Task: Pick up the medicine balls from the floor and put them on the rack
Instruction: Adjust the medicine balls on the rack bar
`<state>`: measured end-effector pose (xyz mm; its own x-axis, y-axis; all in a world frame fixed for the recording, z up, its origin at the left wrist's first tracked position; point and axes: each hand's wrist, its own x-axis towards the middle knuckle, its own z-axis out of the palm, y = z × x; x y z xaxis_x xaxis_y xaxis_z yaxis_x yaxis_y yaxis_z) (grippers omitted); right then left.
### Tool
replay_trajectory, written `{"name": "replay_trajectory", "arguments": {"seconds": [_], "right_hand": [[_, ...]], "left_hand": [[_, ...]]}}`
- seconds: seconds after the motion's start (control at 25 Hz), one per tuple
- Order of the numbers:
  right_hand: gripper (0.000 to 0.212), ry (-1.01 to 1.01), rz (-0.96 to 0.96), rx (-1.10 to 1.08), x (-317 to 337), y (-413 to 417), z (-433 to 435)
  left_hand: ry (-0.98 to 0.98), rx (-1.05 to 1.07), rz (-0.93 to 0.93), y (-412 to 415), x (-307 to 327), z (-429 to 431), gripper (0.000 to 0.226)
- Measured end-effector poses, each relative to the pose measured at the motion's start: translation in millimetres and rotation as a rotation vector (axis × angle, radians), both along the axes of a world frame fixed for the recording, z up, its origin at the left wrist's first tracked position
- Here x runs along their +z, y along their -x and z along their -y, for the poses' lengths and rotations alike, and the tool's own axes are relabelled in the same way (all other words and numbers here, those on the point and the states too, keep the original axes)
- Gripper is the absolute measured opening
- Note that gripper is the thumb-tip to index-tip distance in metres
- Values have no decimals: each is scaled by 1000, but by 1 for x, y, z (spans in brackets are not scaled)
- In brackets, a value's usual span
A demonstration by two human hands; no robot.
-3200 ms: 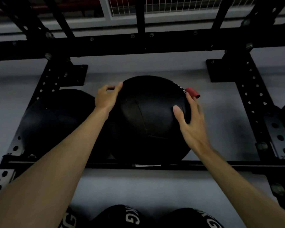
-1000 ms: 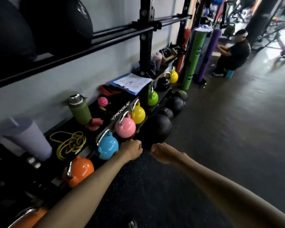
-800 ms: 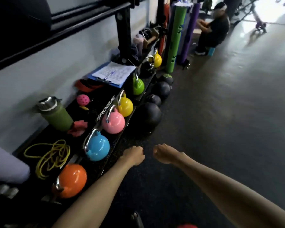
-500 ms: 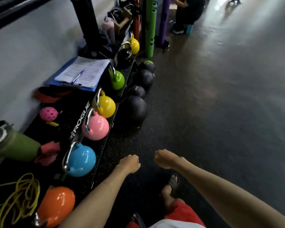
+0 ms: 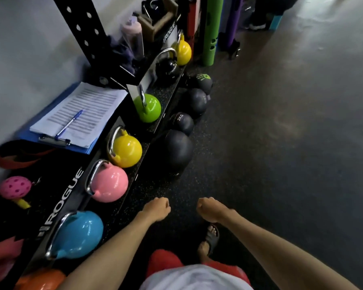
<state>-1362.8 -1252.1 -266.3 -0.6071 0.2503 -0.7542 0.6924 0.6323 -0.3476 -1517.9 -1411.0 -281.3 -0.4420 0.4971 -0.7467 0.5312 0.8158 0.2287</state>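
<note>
four dark medicine balls on the floor, in a row along the low front edge of the rack (image 5: 82, 28), whose upright is black and holed, by the wall. big ball (image 5: 177, 151): nearest, plain matte black. 2kg ball (image 5: 181, 123): just behind it, smaller, white "2kg" print. third ball (image 5: 195, 102): mid-sized, grey-black, faint print. far ball (image 5: 203, 81): small, green handprint logo.
</note>
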Motion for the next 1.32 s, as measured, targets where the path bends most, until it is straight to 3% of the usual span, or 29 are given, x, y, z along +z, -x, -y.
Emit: {"name": "replay_trajectory", "arguments": {"seconds": [0.44, 0.8, 0.92, 1.08, 1.32], "right_hand": [[22, 18, 100, 159, -53, 119, -158], [32, 6, 171, 257, -86, 231, -240], [33, 5, 193, 311, -101, 257, -265], [38, 27, 249, 327, -156, 287, -307], [26, 132, 287, 258, -294, 343, -375]], "left_hand": [[-46, 327, 144, 71, -62, -133, 20], [-80, 573, 223, 145, -124, -214, 23], [-91, 693, 243, 159, -138, -236, 13], [-80, 929, 319, 168, -174, -265, 18], [-49, 1423, 344, 184, -293, -308, 21]]}}
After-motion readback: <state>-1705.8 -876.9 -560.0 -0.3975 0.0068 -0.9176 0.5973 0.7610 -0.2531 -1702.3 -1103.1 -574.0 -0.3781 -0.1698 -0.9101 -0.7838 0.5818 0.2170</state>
